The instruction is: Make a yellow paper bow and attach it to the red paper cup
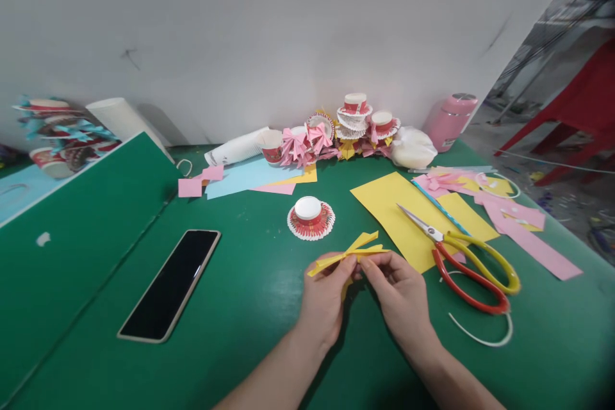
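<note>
Your left hand (324,298) and right hand (404,287) both pinch folded yellow paper (364,241) (the fringed paper cup (311,216) sits just beyond).

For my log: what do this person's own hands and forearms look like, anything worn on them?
Left hand and right hand are both ungloved. The forearms are bare as far as they show, without sleeve, watch or bracelet. No ring is visible.

On our table (259,314) we have paper strips (364,242) between our left hand (324,301) and right hand (403,288), a cup (309,210) just behind, a phone (170,285) leftward, scissors (435,234) partly on a sheet (384,208) rightward, and a bottle (450,122) back right.
</note>
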### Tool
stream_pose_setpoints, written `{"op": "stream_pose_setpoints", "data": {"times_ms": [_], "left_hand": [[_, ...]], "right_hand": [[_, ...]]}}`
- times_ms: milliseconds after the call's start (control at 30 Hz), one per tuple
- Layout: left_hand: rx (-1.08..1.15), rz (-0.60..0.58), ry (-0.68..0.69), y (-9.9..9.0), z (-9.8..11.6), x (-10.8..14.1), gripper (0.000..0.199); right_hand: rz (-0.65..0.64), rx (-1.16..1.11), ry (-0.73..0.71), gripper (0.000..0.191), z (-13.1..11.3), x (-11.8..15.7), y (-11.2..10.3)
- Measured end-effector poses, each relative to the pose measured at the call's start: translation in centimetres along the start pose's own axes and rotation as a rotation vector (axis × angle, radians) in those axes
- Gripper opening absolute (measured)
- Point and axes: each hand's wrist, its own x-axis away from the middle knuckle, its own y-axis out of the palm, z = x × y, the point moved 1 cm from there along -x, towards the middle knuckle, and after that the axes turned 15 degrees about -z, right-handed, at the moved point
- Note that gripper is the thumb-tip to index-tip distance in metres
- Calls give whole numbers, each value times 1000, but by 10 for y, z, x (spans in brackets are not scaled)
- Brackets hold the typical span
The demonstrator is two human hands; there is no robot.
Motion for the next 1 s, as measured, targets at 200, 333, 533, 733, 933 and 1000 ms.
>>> {"op": "stream_pose_setpoints", "data": {"times_ms": [200,333,533,733,933,1000], "left_hand": [[-129,33,45,0,0,2,12],[-164,50,54,0,0,2,13],[-38,85,26,-4,4,-3,15],[9,105,25,-5,5,-5,17],[-29,29,32,-3,2,-1,15],[-56,17,29,-2,3,0,15]], "right_hand": [[4,-46,25,16,2,0,2],[-3,-101,45,19,2,-1,3],[57,-231,62,28,6,1,-2],[-42,-267,130,29,3,2,0],[-101,-254,157,27,-2,-4,5],[-71,-259,147,27,-3,-4,5]]}}
